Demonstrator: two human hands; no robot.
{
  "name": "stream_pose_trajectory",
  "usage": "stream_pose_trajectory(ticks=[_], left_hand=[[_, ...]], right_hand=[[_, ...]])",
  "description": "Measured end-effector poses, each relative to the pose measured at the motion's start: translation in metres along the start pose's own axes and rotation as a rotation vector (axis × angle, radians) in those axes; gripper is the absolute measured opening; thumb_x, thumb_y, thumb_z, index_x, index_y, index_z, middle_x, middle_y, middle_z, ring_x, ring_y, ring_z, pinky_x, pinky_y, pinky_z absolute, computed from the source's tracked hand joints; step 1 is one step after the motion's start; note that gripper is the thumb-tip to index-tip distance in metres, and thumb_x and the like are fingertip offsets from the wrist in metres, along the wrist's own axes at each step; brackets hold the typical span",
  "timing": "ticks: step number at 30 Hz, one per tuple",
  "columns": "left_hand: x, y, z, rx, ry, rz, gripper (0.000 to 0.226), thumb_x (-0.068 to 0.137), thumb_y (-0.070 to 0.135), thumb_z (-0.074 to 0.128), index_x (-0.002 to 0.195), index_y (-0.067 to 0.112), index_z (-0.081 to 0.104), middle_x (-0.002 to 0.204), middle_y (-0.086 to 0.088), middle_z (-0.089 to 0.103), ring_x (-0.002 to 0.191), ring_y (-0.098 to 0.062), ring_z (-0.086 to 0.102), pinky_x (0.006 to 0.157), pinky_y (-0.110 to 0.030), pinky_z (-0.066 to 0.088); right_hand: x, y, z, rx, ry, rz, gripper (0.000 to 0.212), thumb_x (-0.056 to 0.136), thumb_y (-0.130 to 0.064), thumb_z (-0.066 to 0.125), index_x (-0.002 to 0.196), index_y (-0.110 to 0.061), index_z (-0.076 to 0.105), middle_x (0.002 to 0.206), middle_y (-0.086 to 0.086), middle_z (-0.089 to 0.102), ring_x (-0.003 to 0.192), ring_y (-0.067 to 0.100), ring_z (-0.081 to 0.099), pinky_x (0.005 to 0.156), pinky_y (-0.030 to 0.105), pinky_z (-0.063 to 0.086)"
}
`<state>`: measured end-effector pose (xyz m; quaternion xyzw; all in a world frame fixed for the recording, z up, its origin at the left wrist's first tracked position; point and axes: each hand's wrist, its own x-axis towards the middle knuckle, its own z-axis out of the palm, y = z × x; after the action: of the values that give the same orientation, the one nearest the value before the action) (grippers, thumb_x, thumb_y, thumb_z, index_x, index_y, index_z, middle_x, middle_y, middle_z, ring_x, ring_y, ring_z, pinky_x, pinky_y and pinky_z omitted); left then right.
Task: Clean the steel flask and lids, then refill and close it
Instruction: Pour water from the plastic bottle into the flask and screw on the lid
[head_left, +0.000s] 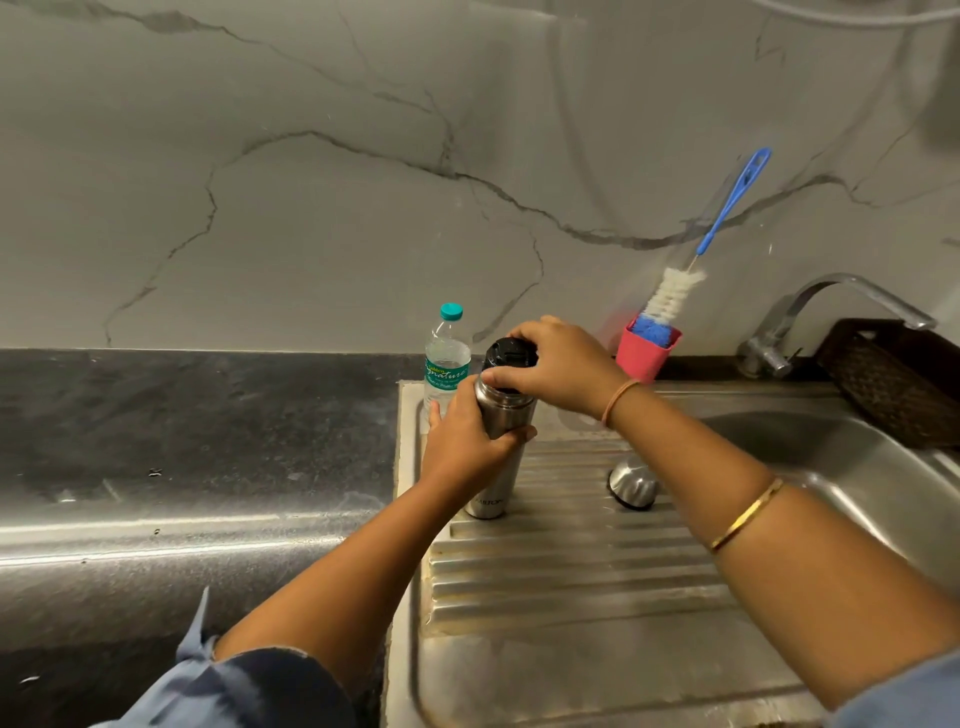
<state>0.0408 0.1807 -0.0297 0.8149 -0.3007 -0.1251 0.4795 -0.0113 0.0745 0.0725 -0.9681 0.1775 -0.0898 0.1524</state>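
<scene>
Head view: the left hand (462, 441) is wrapped around the upper body of the steel flask (501, 413), which stands upright on the ribbed drainboard (571, 571) of the sink. The right hand (561, 364) sits directly above the left, its fingers curled round the black lid (511, 356) on the flask's mouth. Whether the lid is fully seated cannot be told. Below the right wrist, well apart from both hands, the steel cap (634, 486) lies on the drainboard. Just behind the left hand stands a water bottle (447, 353) with a teal cap. Beyond the right hand, a pink cup (644, 358) holds a bottle brush (675, 291). The dark surface (182, 441) stretches away to the left of the left hand.
</scene>
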Motion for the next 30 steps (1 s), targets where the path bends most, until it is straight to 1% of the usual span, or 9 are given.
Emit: stream_pose_trajectory(ticks=[4,8,10,14,18,19,21,24,30], left_hand=[[0.003,-0.005,0.003,-0.012,-0.021,-0.024,0.074,0.075,0.044,0.073,0.134,0.028,0.031,0.119,0.000,0.048,0.132,-0.035,0.035,0.108,-0.055,0.034],[0.002,-0.003,-0.001,-0.023,-0.027,0.010,0.060,0.077,0.036,0.073,0.125,0.025,0.038,0.101,0.010,0.041,0.125,-0.030,0.039,0.108,-0.056,0.032],[0.001,-0.002,-0.001,-0.025,-0.024,0.024,0.059,0.077,0.035,0.073,0.124,0.025,0.039,0.097,0.015,0.040,0.123,-0.029,0.040,0.108,-0.056,0.031],[0.003,-0.006,0.003,-0.030,-0.001,0.022,0.060,0.076,0.039,0.073,0.123,0.027,0.039,0.097,0.012,0.040,0.124,-0.032,0.042,0.106,-0.055,0.035],[0.004,-0.009,0.009,-0.026,0.025,0.022,0.058,0.075,0.039,0.074,0.118,0.034,0.036,0.095,0.016,0.038,0.122,-0.032,0.044,0.102,-0.053,0.042],[0.003,-0.009,0.009,-0.023,0.029,0.029,0.057,0.074,0.038,0.074,0.117,0.034,0.036,0.094,0.017,0.038,0.120,-0.030,0.045,0.099,-0.052,0.044],[0.004,-0.009,0.007,-0.015,0.024,0.039,0.058,0.074,0.039,0.075,0.117,0.031,0.038,0.098,0.013,0.040,0.116,-0.027,0.045,0.093,-0.049,0.048],[0.006,-0.009,0.004,-0.009,0.010,0.033,0.059,0.074,0.039,0.075,0.119,0.028,0.039,0.103,0.007,0.043,0.115,-0.025,0.043,0.092,-0.047,0.048],[0.006,-0.010,0.012,0.004,0.067,0.041,0.058,0.075,0.036,0.073,0.120,0.030,0.037,0.103,0.008,0.045,0.111,-0.024,0.047,0.088,-0.047,0.051]], right_hand=[[-0.006,-0.001,0.015,-0.101,0.119,0.033,0.055,0.079,-0.059,0.058,0.118,-0.019,0.056,0.108,0.007,0.055,0.102,0.025,0.052,0.090,0.042,0.047],[0.000,0.010,-0.003,0.344,-0.232,-0.039,0.073,0.080,-0.032,0.071,0.142,-0.020,0.033,0.137,0.005,0.045,0.125,0.022,0.044,0.104,0.033,0.040],[-0.002,0.016,-0.003,0.500,-0.324,-0.068,0.069,0.082,-0.015,0.069,0.142,-0.016,0.035,0.136,0.006,0.047,0.124,0.020,0.048,0.103,0.029,0.042],[-0.005,0.017,0.011,0.590,-0.127,-0.043,0.052,0.081,-0.012,0.070,0.128,-0.014,0.049,0.122,0.009,0.058,0.114,0.023,0.056,0.096,0.032,0.049],[-0.016,0.004,0.035,0.384,0.230,0.000,0.046,0.079,-0.029,0.072,0.120,-0.016,0.055,0.110,0.006,0.064,0.102,0.025,0.057,0.089,0.035,0.050],[-0.017,0.004,0.033,0.391,0.240,-0.004,0.047,0.078,-0.028,0.073,0.120,-0.015,0.056,0.110,0.005,0.064,0.102,0.023,0.058,0.088,0.030,0.050],[-0.013,0.010,0.021,0.516,0.071,-0.010,0.057,0.076,-0.022,0.076,0.127,-0.014,0.051,0.119,0.004,0.060,0.108,0.018,0.056,0.090,0.022,0.046],[-0.008,0.020,0.011,0.684,-0.188,-0.027,0.064,0.078,-0.011,0.073,0.135,-0.014,0.043,0.131,0.006,0.052,0.122,0.019,0.049,0.098,0.025,0.044],[-0.018,0.001,0.036,0.582,0.207,0.055,0.051,0.081,-0.016,0.070,0.128,-0.010,0.050,0.120,0.009,0.060,0.111,0.023,0.056,0.089,0.022,0.045]])
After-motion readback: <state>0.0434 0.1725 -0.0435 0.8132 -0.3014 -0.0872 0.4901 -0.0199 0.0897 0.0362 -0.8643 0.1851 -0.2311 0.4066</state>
